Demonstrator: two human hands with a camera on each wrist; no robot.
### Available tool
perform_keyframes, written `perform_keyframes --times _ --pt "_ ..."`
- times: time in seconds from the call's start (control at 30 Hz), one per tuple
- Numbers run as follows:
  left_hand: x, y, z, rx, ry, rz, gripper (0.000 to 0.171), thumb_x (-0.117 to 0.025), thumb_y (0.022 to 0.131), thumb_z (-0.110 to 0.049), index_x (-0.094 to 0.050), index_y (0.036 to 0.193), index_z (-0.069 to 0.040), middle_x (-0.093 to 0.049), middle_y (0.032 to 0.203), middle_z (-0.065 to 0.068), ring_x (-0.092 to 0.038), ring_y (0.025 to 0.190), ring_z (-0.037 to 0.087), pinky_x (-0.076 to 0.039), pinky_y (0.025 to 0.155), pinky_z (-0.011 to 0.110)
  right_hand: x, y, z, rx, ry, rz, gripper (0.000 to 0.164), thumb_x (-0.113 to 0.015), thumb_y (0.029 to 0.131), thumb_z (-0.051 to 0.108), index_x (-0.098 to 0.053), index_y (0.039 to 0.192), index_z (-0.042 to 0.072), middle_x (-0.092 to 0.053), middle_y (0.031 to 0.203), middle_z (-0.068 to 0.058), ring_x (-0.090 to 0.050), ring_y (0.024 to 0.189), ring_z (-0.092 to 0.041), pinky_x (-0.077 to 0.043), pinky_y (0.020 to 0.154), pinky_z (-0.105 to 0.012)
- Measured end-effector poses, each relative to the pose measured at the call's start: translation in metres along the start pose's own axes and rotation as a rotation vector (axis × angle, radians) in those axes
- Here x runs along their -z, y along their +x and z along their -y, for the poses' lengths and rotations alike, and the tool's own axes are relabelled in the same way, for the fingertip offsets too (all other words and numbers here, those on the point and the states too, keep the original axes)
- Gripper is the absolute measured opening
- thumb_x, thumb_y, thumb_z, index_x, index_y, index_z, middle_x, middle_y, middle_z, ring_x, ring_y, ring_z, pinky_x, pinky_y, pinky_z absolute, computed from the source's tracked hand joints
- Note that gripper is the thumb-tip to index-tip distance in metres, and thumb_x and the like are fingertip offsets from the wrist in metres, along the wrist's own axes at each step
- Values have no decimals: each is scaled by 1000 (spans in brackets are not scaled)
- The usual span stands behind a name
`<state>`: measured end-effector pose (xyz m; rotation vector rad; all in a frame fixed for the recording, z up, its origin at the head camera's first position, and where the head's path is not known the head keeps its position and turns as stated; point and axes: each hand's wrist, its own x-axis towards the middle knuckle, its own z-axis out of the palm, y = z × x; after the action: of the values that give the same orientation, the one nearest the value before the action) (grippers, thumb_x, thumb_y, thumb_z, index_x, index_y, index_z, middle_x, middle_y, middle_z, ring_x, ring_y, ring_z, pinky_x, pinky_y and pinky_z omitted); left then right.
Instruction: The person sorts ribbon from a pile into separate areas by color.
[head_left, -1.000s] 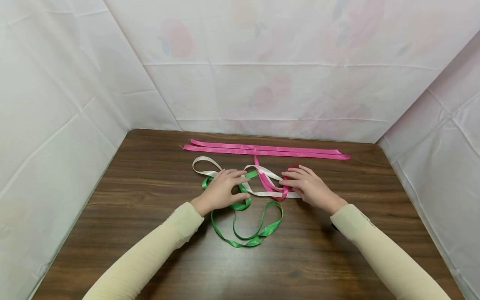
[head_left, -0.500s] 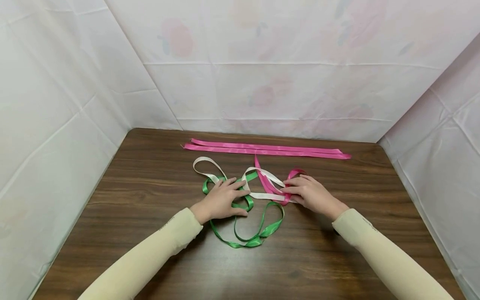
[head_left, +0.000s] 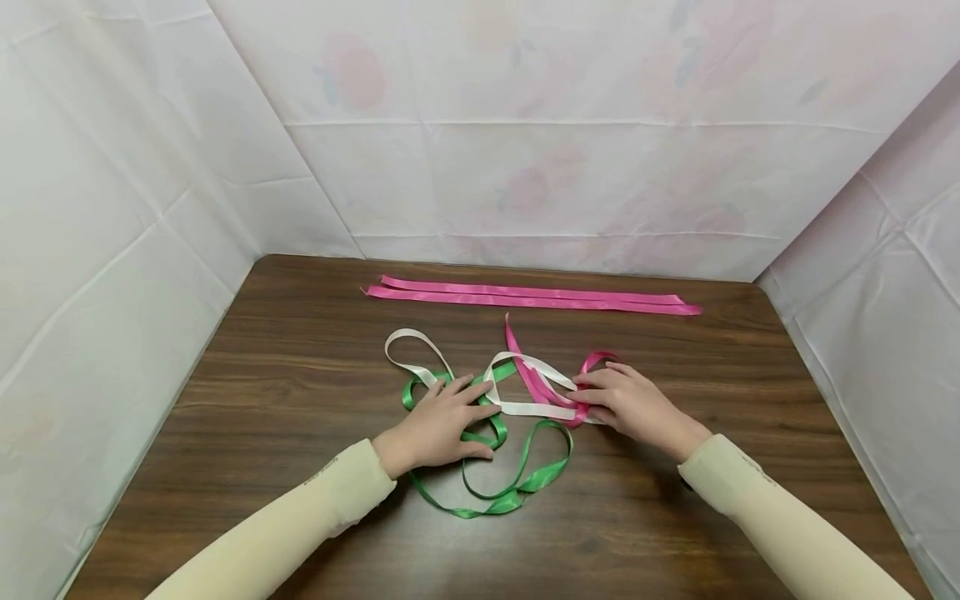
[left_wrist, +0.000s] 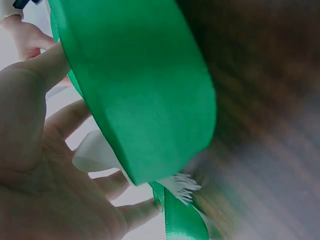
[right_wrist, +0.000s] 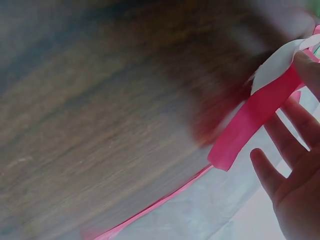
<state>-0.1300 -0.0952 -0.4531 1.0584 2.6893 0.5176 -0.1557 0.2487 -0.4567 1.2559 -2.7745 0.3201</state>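
In the head view my left hand [head_left: 438,417] rests with spread fingers on a tangle of green ribbon [head_left: 504,502] and white ribbon [head_left: 401,336]. The left wrist view has the green ribbon [left_wrist: 140,90] large in front of straight fingers, and a frayed white end [left_wrist: 185,189] below it. To the right, my right hand [head_left: 637,408] touches a looped pink ribbon [head_left: 536,383] where it crosses the white one. Seen from the right wrist, the pink band [right_wrist: 255,112] passes by the thumb, with the other fingers [right_wrist: 267,172] extended.
Two straight pink ribbons [head_left: 525,297] lie side by side along the back of the brown wooden table [head_left: 300,358]. White cloth [head_left: 480,167] with faint fruit prints hangs behind, and more white cloth stands at both sides.
Both hands have slid toward the table's front, and the tangled green, white and pink ribbons have come along with them. The two straight pink ribbons have stayed put.
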Motion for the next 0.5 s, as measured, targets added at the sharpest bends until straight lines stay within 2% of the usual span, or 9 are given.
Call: perform_keyframes --times 0.2,0.5 --pt "1 -2 -3 -10 7 -21 63 -77 89 -49 -65 141 -16 -48 160 15 -41 148 48 -32 113 77 4 -3 5 -13 3 17 43 -86 82 21 -77 124 19 -74 128 -7 -67 123 -25 -44 113 -59" --pt "12 5 -10 -8 13 -73 63 -77 88 -52 -65 140 -18 -48 160 10 -43 148 44 -23 114 82 6 -3 7 7 -10 -22 40 -87 81 21 -79 120 20 -75 123 -5 -67 117 -26 -47 109 -57"
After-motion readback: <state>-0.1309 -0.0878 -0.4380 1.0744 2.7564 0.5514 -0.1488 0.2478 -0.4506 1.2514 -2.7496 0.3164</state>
